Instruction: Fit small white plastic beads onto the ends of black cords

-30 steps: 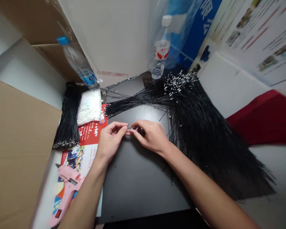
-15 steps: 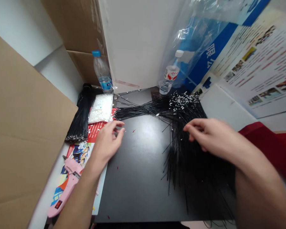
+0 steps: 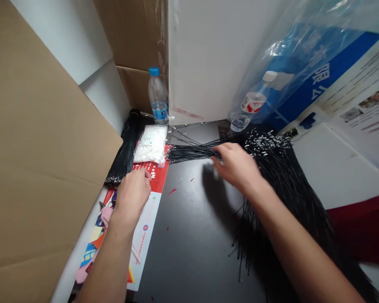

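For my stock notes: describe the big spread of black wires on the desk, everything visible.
The thin black wires lie in a large loose fan on the black tabletop. Many end in small white tips at the far side. A narrower bunch stretches left to the red printed sheet; the rest splay nearward. The right hand's fingers touch that bunch.

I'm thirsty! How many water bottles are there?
2. One blue-capped water bottle stands upright beside the white board; one white-capped water bottle tilts under clear plastic at back right. More could hide behind the brown cardboard.
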Tool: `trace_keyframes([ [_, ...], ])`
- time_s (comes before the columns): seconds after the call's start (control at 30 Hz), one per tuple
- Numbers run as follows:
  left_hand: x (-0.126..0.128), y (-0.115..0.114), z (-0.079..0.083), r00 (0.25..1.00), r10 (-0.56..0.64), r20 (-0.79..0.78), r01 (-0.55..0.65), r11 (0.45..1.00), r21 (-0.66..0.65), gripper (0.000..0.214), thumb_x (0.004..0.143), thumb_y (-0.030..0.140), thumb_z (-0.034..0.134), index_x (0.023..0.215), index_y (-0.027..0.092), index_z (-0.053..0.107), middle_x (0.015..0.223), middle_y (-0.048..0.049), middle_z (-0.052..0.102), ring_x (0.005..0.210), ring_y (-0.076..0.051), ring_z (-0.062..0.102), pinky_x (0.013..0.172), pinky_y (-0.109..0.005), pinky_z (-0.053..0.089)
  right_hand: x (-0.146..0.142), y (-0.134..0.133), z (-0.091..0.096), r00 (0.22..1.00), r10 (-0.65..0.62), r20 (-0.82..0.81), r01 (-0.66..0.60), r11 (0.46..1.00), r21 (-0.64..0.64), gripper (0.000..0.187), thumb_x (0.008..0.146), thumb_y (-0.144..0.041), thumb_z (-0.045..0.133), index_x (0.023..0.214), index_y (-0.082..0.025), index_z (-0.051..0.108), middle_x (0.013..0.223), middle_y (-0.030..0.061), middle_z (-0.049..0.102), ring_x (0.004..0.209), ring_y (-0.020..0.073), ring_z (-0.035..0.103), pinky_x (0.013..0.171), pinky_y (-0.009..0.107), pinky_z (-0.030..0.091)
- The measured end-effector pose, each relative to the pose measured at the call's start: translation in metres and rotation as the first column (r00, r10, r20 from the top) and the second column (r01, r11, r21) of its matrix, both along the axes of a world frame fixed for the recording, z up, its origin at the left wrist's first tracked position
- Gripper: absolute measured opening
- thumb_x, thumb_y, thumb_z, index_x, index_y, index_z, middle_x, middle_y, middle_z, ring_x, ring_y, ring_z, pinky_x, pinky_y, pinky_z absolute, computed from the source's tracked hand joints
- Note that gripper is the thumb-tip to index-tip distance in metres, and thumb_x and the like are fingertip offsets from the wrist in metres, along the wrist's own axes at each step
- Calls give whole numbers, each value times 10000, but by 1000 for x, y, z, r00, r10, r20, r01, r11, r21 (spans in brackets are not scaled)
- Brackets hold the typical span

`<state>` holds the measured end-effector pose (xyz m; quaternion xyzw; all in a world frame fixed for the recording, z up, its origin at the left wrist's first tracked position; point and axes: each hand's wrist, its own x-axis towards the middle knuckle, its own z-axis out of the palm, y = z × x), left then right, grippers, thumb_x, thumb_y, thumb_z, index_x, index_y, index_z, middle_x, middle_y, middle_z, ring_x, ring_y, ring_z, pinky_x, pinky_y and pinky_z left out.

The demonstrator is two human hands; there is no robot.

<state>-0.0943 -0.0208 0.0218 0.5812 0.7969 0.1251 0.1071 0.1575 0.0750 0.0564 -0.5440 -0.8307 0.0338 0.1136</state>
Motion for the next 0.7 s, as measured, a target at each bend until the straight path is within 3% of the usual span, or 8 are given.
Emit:
trace_keyframes([
  [0.1, 3, 1, 1, 998, -3, -63, 3, 1000, 6, 224, 860, 208, 483, 787, 205, 695, 785, -136, 735, 661, -283, 665, 555, -333, 383, -58, 5, -19, 968, 251, -14, -252, 967, -37, 134, 912, -201, 583, 1020, -194, 663, 1108, 145, 668, 1056, 294, 568, 763, 370, 496],
  [0.2, 7, 2, 2, 997, -21, -68, 27, 995, 93, 198, 860, 221, 494, 796, 207, 680, 759, -119, 726, 659, -278, 668, 567, -338, 399, -92, 12, -41, 936, 348, 41, -348, 937, -8, 170, 965, -215, 514, 1055, -189, 656, 1102, 123, 667, 1033, 257, 547, 747, 338, 467],
  [0.37, 14, 4, 3, 999, -29, 42, 21, 984, 177, 148, 848, 199, 509, 793, 216, 646, 654, -72, 680, 602, -248, 636, 580, -339, 422, -99, 20, -55, 921, 388, 43, -390, 918, 69, 278, 1009, -197, 405, 925, -160, 667, 986, 127, 680, 940, 231, 533, 752, 334, 412],
  [0.47, 21, 6, 6, 943, -111, 312, 40, 973, 226, 99, 844, 209, 554, 818, 211, 649, 731, -63, 694, 631, -217, 635, 612, -324, 460, -93, 18, -57, 926, 372, -71, -365, 926, 99, 256, 996, -214, 422, 899, -174, 656, 972, 102, 683, 915, 218, 523, 750, 324, 408],
  [0.53, 27, 6, 8, 764, -193, 616, 36, 966, 258, 81, 828, 271, 632, 869, 206, 658, 810, -56, 706, 674, -193, 651, 587, -289, 483, -89, 15, -59, 904, 388, -181, -369, 920, 130, 218, 982, -218, 443, 879, -181, 632, 960, 92, 680, 896, 209, 518, 784, 324, 423],
  [0.6, 34, 6, 12, 484, -227, 845, 22, 969, 248, 208, 786, 335, 715, 931, 194, 669, 834, -50, 705, 687, -177, 661, 526, -250, 488, -87, 13, -56, 851, 404, -334, -359, 914, 190, 170, 972, -218, 458, 877, -186, 595, 945, 84, 673, 903, 201, 526, 848, 333, 442],
  [0.67, 39, 6, 16, 269, -229, 936, 20, 973, 232, 287, 739, 351, 774, 950, 175, 688, 810, -46, 706, 649, -156, 653, 484, -227, 487, -84, 15, -43, 758, 374, -534, -284, 927, 246, 126, 979, -221, 447, 922, -195, 556, 952, 77, 660, 930, 186, 556, 881, 331, 463],
  [0.7, 41, 5, 18, 211, -230, 950, 22, 973, 231, 292, 723, 341, 793, 938, 168, 700, 789, -42, 707, 620, -143, 644, 475, -222, 490, -81, 17, -31, 693, 342, -635, -229, 939, 257, 114, 991, -233, 432, 956, -203, 536, 957, 71, 652, 930, 172, 577, 867, 319, 479],
])
